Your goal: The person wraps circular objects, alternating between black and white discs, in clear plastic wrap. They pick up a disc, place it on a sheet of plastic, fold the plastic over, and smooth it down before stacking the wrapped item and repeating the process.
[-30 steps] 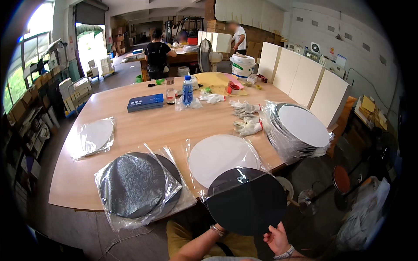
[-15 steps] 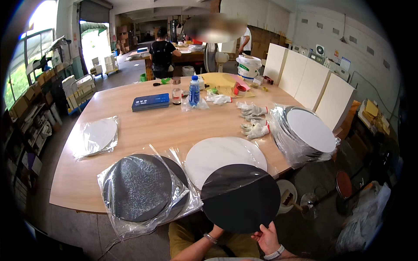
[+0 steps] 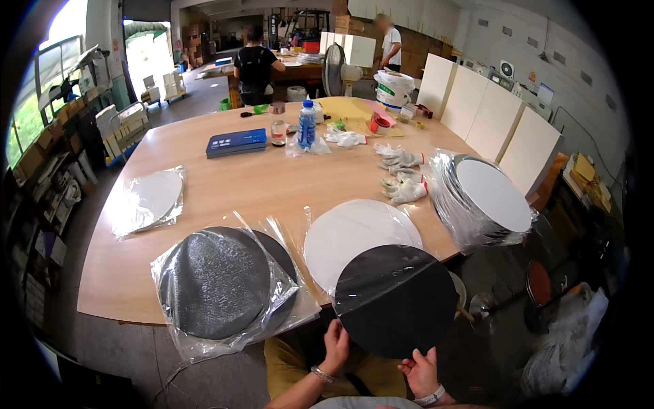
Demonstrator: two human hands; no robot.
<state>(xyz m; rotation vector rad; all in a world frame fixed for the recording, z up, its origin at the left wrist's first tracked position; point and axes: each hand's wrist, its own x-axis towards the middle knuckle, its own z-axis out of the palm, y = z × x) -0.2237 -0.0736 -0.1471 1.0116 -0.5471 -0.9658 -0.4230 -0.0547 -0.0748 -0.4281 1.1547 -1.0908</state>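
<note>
A round black disc (image 3: 409, 317) is tilted in front of me at the table's near edge, its upper left part glossy under what looks like clear film. My right hand (image 3: 420, 373) pinches the disc's lower rim between thumb and fingers. At the lower left rim my left hand (image 3: 335, 346) grips the edge, some fingers hidden behind it. White round discs (image 3: 357, 228) in clear film lie partly beneath the black one. To the left, black discs (image 3: 214, 283) in a clear plastic bag overhang the near edge.
A stack of bagged round discs (image 3: 492, 194) stands at the table's right edge beside white gloves (image 3: 405, 187). Farther back are a blue box (image 3: 236, 142), a blue bottle (image 3: 306, 126) and a red tape roll (image 3: 380, 124). Another bagged white disc (image 3: 153, 198) lies left. Two people stand farther away.
My left hand has come out from behind the black disc to its lower left rim. The disc has shifted slightly right and up; my right hand stays on its lower rim.
</note>
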